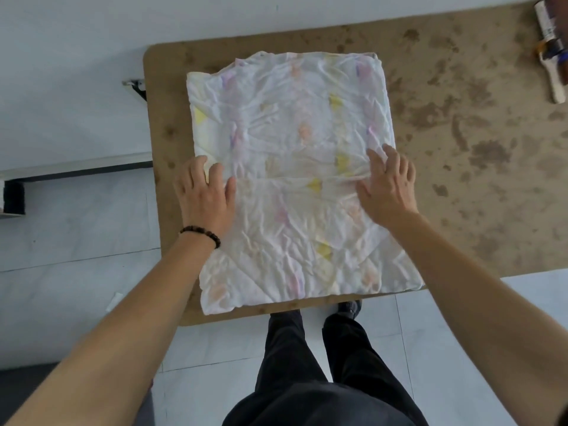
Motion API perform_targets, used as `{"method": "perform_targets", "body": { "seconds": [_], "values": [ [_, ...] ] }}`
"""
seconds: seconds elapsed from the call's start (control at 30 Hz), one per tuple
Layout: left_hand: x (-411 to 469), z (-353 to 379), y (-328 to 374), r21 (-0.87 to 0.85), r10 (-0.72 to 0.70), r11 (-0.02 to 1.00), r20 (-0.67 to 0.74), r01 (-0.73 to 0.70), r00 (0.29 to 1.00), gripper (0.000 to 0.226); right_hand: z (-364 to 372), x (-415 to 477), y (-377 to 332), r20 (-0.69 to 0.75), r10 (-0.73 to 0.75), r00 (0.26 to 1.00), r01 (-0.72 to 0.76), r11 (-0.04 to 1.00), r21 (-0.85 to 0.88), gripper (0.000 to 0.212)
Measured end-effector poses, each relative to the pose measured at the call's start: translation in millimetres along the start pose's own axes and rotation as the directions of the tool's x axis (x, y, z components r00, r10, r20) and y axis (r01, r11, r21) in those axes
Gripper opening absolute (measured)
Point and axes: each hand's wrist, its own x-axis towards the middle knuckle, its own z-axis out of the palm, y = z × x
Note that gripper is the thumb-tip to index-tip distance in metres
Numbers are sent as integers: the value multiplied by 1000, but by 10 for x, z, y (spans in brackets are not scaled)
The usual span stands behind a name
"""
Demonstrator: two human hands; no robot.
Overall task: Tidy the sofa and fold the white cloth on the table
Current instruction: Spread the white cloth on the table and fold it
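Note:
The white cloth [295,124], wrinkled with faint pink, yellow and purple marks, lies folded into a rough rectangle on the brown table [461,149]. A fold edge runs across its middle. My left hand [206,195], with a dark bead bracelet at the wrist, presses flat on the cloth's left side by that fold edge. My right hand [387,189] lies flat on the cloth's right side, fingers spread. The cloth's near edge reaches the table's front edge. No sofa is in view.
The table's right half is mottled brown. At the far right corner lie a brush and a bottle-like object [551,50]. A low white shelf [73,167] stands on the pale tiled floor to the left. My legs stand at the table's front.

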Motion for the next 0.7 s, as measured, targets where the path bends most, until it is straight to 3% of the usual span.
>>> {"method": "perform_targets", "body": {
  "seconds": [0.07,0.1,0.17,0.27,0.4,0.53,0.6,0.7],
  "values": [
    [-286,28,254,-93,24,995,-56,-29,998,36,103,-228,-274,-150,-44,988,53,997,54,63],
    [-444,68,360,-101,72,992,-3,-72,997,41,173,-344,-404,-162,-87,983,101,992,81,63],
    [-706,172,426,-66,94,994,194,-83,977,56,329,-502,-516,-37,-158,987,161,985,63,65],
    [-708,342,201,-1,5,1000,335,-5,942,67,439,-460,-160,165,-49,985,61,996,-70,77],
    [-685,336,83,-26,56,998,324,-50,944,67,417,-384,148,188,-44,981,60,995,-82,78],
    [-1214,211,309,-86,84,994,225,-66,971,69,507,-853,-340,23,-145,989,145,989,24,75],
    [-1492,174,250,-66,142,989,244,-130,959,70,594,-1200,-387,58,-270,961,269,963,25,73],
    [-1664,166,5,-40,105,994,345,-97,933,75,643,-1449,-95,177,-240,954,243,970,6,77]
  ]
}}
